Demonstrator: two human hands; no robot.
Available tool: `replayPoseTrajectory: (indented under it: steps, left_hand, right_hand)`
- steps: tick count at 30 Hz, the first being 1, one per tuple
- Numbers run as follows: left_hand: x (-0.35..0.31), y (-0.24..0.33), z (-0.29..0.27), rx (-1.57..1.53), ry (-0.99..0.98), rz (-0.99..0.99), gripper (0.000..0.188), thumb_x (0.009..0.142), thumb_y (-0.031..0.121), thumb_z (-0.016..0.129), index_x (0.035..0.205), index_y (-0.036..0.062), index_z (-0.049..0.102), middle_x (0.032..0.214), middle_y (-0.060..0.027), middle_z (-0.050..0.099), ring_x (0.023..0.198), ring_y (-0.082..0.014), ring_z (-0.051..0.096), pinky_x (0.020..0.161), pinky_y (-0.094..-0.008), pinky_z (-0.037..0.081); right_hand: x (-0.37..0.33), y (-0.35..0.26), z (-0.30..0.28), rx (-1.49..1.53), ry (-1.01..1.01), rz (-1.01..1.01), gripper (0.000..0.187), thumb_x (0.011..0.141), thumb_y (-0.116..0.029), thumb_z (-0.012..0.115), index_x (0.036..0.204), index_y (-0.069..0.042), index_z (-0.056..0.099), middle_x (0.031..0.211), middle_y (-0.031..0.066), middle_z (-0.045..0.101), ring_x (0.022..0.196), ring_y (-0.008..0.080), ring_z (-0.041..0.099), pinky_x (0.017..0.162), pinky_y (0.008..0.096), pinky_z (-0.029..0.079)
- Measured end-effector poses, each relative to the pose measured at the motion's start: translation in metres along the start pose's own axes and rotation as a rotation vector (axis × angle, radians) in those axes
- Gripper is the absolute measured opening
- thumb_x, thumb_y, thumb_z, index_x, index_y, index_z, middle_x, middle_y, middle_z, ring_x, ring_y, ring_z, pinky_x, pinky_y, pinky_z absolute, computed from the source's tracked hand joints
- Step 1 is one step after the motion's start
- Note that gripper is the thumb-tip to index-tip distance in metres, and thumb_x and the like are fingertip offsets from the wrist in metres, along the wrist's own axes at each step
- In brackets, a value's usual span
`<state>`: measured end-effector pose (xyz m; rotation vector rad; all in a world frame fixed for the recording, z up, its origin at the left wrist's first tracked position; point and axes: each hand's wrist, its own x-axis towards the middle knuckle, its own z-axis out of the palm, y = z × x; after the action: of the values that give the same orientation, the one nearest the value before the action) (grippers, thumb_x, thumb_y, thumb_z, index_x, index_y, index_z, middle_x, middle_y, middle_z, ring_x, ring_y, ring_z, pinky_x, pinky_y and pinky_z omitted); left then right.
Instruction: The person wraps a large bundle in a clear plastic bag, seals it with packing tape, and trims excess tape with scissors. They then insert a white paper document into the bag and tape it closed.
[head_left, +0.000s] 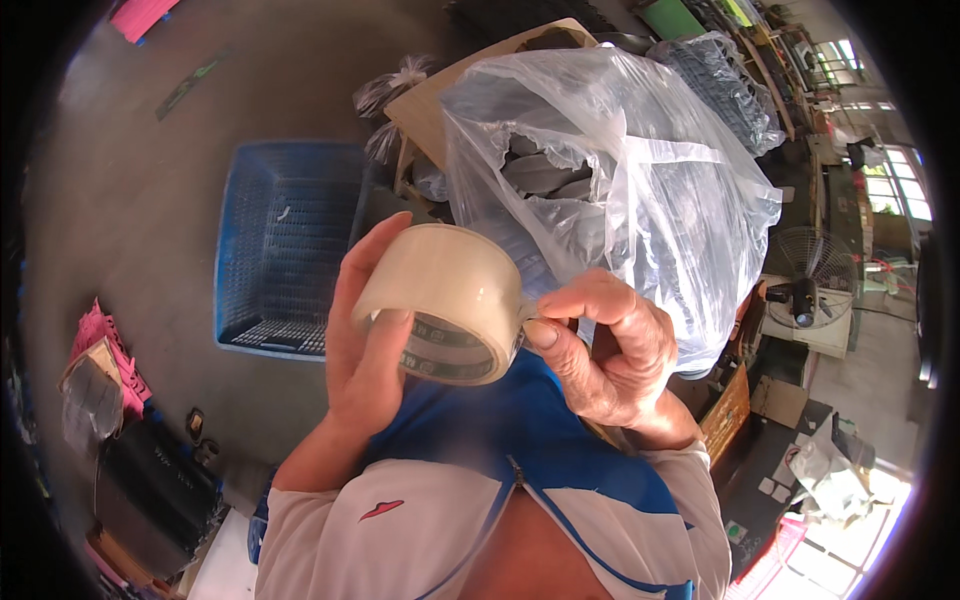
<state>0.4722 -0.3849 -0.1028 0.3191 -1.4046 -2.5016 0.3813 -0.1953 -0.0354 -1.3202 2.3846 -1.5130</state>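
A wide roll of clear packing tape (440,275) is held up in front of my chest. My left hand (368,330) grips it from the left, thumb inside the cardboard core and fingers round the outside. On the roll's right side, my right hand (610,350) pinches the tape's edge between thumb and forefinger. Just beyond my hands stands a large clear plastic bag (690,210), with strips of tape across it. Through a torn hole in its side, dark grey pieces (545,172) show; their kind cannot be made out.
A blue plastic crate (290,200) sits on the floor at the left. Behind the bag is a cardboard sheet (430,105). To the right stand a fan (805,290) and a dark table (770,470). A black bin-like object (155,490) and pink material (105,345) lie lower left.
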Motion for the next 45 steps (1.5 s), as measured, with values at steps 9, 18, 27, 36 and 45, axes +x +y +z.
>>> replayPoseTrajectory:
  steps: [9,18,27,36,45]
  left_hand:
    - [0.015,0.015,-0.013,-0.226,-0.093,-0.234,0.053,0.106,0.018,0.041,0.154,-0.0045,0.035,0.14,-0.0165,0.058,0.124,-0.0217,0.06,0.106,-0.0342,0.047]
    - [0.026,0.007,-0.023,-0.262,-0.151,-0.298,0.051,0.105,0.014,0.036,0.153,-0.004,0.037,0.123,-0.0155,0.065,0.098,-0.0205,0.067,0.088,-0.034,0.057]
    - [0.037,0.005,-0.02,-0.3,-0.235,-0.37,0.053,0.103,0.011,0.043,0.153,-0.0035,0.037,0.118,-0.0156,0.065,0.089,-0.0197,0.067,0.08,-0.0333,0.056]
    - [0.047,0.001,-0.011,0.338,-0.226,0.403,0.058,0.09,0.021,0.068,0.139,-0.0033,0.05,0.138,-0.0197,0.055,0.12,-0.0335,0.06,0.103,-0.0437,0.049]
    - [0.043,-0.002,-0.005,0.563,-0.407,0.423,0.041,0.073,0.012,0.088,0.104,0.0014,0.063,0.088,-0.0112,0.069,0.068,-0.0311,0.063,0.07,-0.0403,0.048]
  right_hand:
    - [0.022,-0.006,0.0,0.189,-0.105,0.127,0.023,0.085,-0.003,0.082,0.104,0.002,0.07,0.093,0.0112,0.07,0.079,0.0169,0.064,0.071,0.0285,0.05]
    - [0.02,-0.014,0.003,-0.057,-0.038,0.118,0.02,0.085,0.012,0.073,0.102,0.003,0.072,0.093,0.0135,0.068,0.078,0.0221,0.068,0.067,0.0297,0.054]
    - [0.024,-0.004,0.009,-0.209,0.143,-0.018,0.02,0.086,0.01,0.075,0.104,0.002,0.07,0.088,0.0136,0.07,0.07,0.0212,0.067,0.062,0.0289,0.053]
    - [0.023,0.009,0.003,-0.021,0.287,0.072,0.016,0.091,0.01,0.07,0.104,0.001,0.069,0.082,0.0101,0.068,0.066,0.0152,0.06,0.058,0.0265,0.046]
    - [0.031,0.005,-0.002,-0.29,0.214,-0.145,0.035,0.072,0.02,0.072,0.102,0.002,0.067,0.088,0.0127,0.071,0.068,0.0254,0.063,0.06,0.0337,0.051]
